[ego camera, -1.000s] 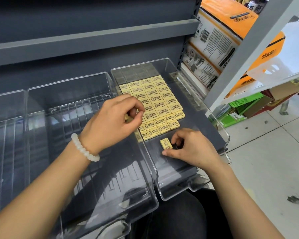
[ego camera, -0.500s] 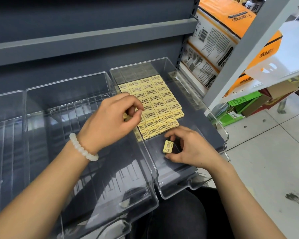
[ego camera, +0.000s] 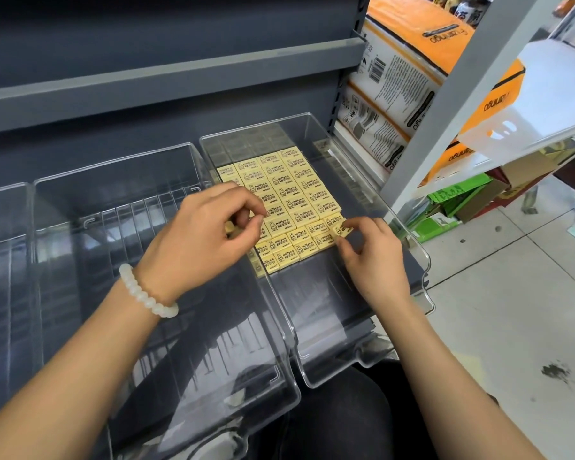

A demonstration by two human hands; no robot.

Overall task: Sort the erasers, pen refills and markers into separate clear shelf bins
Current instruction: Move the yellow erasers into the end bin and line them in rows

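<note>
Yellow eraser (ego camera: pixel 342 229) tilted, pinched by right hand (ego camera: pixel 372 257)

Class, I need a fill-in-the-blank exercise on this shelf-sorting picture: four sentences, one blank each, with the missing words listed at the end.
1. The yellow erasers lie in rows in the ____ of the clear bins.
2. The right hand pinches one eraser at the ____ end of the rows.
3. The bracelet of white beads sits on the ____ wrist.
4. The middle bin holds ____ erasers.

Missing words: rightmost; right; left; no
</note>
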